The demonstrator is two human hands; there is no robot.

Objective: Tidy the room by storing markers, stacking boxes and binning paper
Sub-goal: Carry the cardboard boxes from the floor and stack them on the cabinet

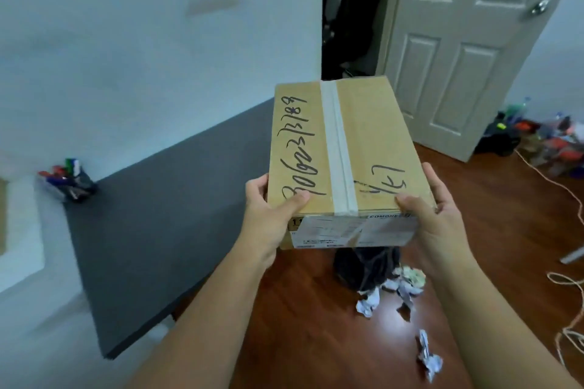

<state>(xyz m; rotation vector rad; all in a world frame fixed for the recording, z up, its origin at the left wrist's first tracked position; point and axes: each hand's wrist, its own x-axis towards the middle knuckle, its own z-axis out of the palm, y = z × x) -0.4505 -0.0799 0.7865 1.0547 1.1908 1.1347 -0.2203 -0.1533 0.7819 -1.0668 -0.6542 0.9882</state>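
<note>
A taped cardboard box (373,136) with black handwriting on its lid is held up in the air between both hands. My left hand (268,218) grips its near left corner, thumb on top. My right hand (433,211) grips its near right corner the same way. Under the box, on the wooden floor, stands a dark mesh bin (363,265) with several crumpled paper balls (404,284) beside it and one more paper ball (428,357) nearer me. A clear cup of markers (68,180) stands at the far left end of the dark table (151,224).
A white wall runs behind the table. A white door (467,50) stands open at the back right, with a dark doorway left of it. Colourful clutter (543,139) lies on the floor at the far right, and a pale cord (565,281) trails across the boards.
</note>
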